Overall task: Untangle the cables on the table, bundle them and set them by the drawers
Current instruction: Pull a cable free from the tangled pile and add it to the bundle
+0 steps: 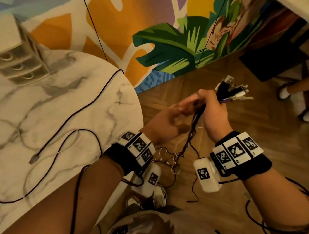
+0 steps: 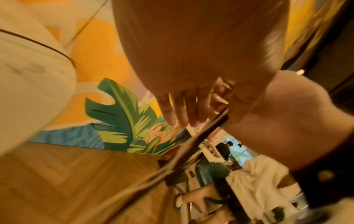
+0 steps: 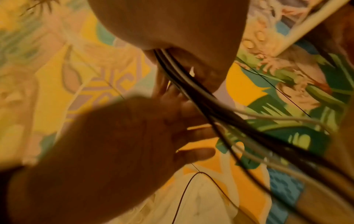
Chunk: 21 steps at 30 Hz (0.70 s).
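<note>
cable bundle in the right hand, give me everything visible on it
The cable bundle is several thin cords, mostly black with a few pale ones, gripped in the right hand off the table edge, above the wood floor. Metal and white plug ends fan out past the fist, up and to the right. Below the fist the cords hang in a loose strand toward the floor. The left hand touches them just beside the fist, fingers fairly straight.

Right hand [image 1: 213,111] grips a bundle of cables [image 1: 230,91], plugs fanned at far right; left hand [image 1: 167,121] touches the hanging strands beside it. Loose cables [image 1: 71,120] lie on the marble table [image 1: 58,99]; drawers [image 1: 14,62] stand far left.
</note>
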Available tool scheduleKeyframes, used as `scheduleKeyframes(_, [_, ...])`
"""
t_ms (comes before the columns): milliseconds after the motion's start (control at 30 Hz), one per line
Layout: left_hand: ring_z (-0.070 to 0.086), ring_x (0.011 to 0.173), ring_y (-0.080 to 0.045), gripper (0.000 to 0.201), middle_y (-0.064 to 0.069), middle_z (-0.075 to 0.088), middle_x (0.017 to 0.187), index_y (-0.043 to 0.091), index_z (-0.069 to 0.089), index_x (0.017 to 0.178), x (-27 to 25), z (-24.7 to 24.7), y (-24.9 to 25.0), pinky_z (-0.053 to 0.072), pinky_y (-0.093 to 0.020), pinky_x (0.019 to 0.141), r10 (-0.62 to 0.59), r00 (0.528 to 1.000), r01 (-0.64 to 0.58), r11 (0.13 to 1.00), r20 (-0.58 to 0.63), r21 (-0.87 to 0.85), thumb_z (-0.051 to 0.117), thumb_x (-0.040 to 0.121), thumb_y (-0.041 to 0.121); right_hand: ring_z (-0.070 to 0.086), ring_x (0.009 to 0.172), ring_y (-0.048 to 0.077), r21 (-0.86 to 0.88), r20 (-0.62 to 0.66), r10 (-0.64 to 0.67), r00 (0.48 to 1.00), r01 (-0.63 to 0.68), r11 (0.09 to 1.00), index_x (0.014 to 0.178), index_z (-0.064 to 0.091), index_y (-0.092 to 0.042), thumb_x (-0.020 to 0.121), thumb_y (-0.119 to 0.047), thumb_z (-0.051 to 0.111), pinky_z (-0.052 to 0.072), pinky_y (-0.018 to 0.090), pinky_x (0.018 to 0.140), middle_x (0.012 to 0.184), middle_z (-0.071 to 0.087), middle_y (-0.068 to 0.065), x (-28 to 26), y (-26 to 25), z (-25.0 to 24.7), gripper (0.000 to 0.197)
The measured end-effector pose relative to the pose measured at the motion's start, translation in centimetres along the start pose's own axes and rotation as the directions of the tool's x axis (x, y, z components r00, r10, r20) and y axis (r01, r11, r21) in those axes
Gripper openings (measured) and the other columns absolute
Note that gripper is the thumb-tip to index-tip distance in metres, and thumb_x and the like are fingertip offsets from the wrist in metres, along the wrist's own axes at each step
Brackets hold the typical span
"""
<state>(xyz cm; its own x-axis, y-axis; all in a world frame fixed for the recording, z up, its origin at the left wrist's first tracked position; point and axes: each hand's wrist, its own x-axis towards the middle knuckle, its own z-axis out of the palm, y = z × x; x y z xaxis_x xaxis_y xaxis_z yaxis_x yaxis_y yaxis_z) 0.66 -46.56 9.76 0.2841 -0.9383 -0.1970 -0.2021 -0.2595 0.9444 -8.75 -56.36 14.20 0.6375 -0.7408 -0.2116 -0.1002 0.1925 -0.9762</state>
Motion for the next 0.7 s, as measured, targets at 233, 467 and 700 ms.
scheduleKeyframes(233, [0.056,0.087,-0.006,0.035,0.0,0.058,0.097,0.004,0.052,0.116,1.3,0.6,5.6,0.048,-0.015,0.075,0.15,0.988,-0.143,0.976,0.026,-0.164,0.058,0.082,-0.005,0.058,0.1,0.005,-0.32,0.176,-0.173,0.969,0.223,0.921,0.101,0.073,-0.017,0.095,-0.033,0.03,0.045,0.017,0.087,0.111,0.065,-0.002,0.8,-1.6,-0.4,0.046])
scheduleKeyframes(467, [0.037,0.035,-0.003,0.033,0.009,0.042,0.039,0.012,0.047,0.065,1.7,-0.5,7.8,0.034,-0.017,0.042,0.023,0.997,-0.054,0.884,-0.072,-0.464,0.038,0.097,0.006,0.062,0.072,0.012,-0.057,0.433,-0.084,0.898,0.121,0.991,0.111,0.062,-0.016,0.092,-0.038,0.048,0.048,0.018,0.06,0.089,0.065,0.003,1.6,-0.5,-1.3,0.032])
scheduleKeyframes(700, [0.03,0.034,-0.007,0.037,0.009,0.035,0.042,0.017,0.054,0.054,1.6,-3.2,10.1,0.024,-0.016,0.042,0.137,0.955,-0.067,0.964,-0.264,0.256,0.057,0.091,0.019,0.031,0.044,0.012,-0.471,0.165,0.249,0.954,-0.146,0.87,0.056,0.041,-0.017,0.088,-0.021,0.061,0.027,0.027,0.051,0.047,0.034,-0.006,2.3,11.9,0.2,0.038])
